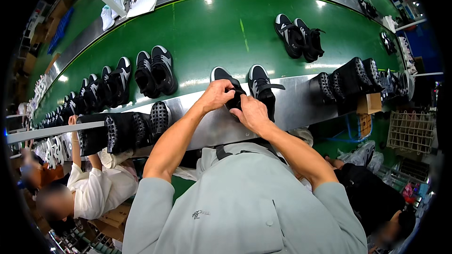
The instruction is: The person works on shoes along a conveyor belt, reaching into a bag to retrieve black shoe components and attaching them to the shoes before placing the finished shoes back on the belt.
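While the green table (pixel 207 23) spreads away from the person toward twelve o'clock, its grey metal edge (pixel 294 108) runs along the near side. Counting from the hands, a co-worker in white (pixel 106 188) leans in at eight o'clock, and another in black (pixel 376 190) is at four. Upended black shoes with studded soles (pixel 353 77) crowd the edge between two and three; more studded soles (pixel 123 129) stand between eight and nine. A finished-looking black-and-grey pair (pixel 157 68) sits near ten, another pair (pixel 301 37) between one and two. A white paper pad (pixel 145 0) lies between ten and eleven.

Directly under the hands, the worked black shoe (pixel 226 74) rests at the near edge, toe toward eleven; its mate (pixel 259 77) stands just beside it at one, strap sticking out. The left hand's (pixel 219 96) fingers are pinched together on the shoe's upper. The right hand's (pixel 254 113) thumb and forefinger are apart at its opening; whether they clamp anything, I cannot tell.
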`<control>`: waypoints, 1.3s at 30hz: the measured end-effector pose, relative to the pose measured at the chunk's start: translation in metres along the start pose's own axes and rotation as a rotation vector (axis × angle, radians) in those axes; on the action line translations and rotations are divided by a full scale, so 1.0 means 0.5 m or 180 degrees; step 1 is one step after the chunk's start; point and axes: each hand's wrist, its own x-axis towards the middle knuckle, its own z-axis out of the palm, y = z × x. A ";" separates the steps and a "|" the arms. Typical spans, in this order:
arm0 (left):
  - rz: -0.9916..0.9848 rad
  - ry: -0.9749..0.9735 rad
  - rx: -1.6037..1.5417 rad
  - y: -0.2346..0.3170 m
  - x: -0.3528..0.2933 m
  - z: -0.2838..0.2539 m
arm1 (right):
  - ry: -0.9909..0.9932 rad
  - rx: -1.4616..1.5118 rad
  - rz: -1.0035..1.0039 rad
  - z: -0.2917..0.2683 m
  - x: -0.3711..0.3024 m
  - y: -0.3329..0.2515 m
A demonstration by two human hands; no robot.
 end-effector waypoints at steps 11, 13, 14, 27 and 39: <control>0.0348 0.0198 -0.0171 0.015 -0.057 0.010 | 0.0610 0.0706 0.0327 0.063 0.033 0.000; 0.0567 0.0280 -0.0119 0.011 -0.057 0.011 | 0.0685 0.0544 0.0425 0.072 0.049 0.000; 0.0635 0.0293 -0.0288 -0.001 -0.065 0.013 | 0.0812 0.0561 0.0386 0.075 0.050 0.001; 0.1820 0.0903 0.2201 -0.007 -0.113 0.072 | 0.0141 0.1460 0.0340 0.082 0.029 -0.001; 0.1080 0.1058 0.1213 0.039 -0.148 0.075 | 0.0228 0.1462 0.0262 0.067 0.032 -0.001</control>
